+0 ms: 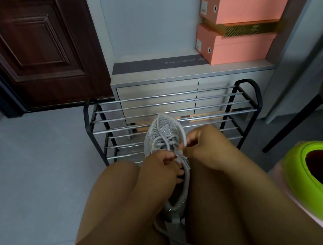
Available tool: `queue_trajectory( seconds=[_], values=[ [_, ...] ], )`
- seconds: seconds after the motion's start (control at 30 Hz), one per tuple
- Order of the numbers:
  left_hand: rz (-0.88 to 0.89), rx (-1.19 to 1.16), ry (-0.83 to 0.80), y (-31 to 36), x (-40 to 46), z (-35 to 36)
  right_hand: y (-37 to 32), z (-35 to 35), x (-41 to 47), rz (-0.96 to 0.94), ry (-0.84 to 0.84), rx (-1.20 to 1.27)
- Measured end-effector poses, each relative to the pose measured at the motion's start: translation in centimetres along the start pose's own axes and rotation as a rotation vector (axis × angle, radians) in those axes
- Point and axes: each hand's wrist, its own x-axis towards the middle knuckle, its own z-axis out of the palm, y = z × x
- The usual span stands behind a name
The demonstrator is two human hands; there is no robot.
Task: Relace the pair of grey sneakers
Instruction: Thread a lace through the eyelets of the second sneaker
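Sneaker (161, 140): I count one, grey, just before the shoe rack (177, 112). Over it, my left hand (162, 166) and right hand (204, 146) each pinch the lace (179, 154). Three pink boxes (234, 44) sit behind the rack.

sneaker (163, 134) between knees | both hands pinch lace (179, 154): left hand (162, 162), right hand (204, 144)

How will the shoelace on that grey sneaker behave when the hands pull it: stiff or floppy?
Probably floppy: the shoelace curves in soft loops across the sneaker. Likely light, since the right hand and left hand work it with fingertip pinches. It may slip if held loosely.
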Motion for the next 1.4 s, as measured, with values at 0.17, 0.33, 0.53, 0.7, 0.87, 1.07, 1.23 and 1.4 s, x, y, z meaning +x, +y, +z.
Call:
queue_trajectory(
  seconds=[0.17,0.33,0.53,0.7,0.87,1.07,1.23,1.4],
  values=[
    [0.039,0.046,0.058,-0.2,0.1,-0.3,0.2,-0.1,0.1,0.057,-0.07,0.296],
    [0.034,0.111,0.065,0.0,0.3,-0.7,0.8,-0.5,0.1,-0.004,-0.22,0.296],
    [-0.012,0.199,0.016,0.4,0.5,-1.4,0.9,0.1,0.2,-0.084,-0.326,0.217],
    [-0.039,0.174,-0.03,1.9,-0.4,-2.1,1.5,-0.5,0.3,-0.016,-0.247,0.09],
    [-0.095,0.065,-0.18,4.5,-2.5,-3.6,1.0,0.2,0.3,0.039,-0.154,0.027],
    [-0.003,0.311,-0.236,5.7,-3.4,-6.5,1.4,-0.1,0.4,0.019,-0.231,0.128],
    [0.314,1.06,-0.022,3.8,-1.2,-4.3,1.3,-0.3,0.4,0.004,-0.259,0.128],
    [0.36,1.295,-0.061,2.9,0.3,-2.4,1.3,-0.7,0.1,-0.019,-0.284,0.118]
  ],
)
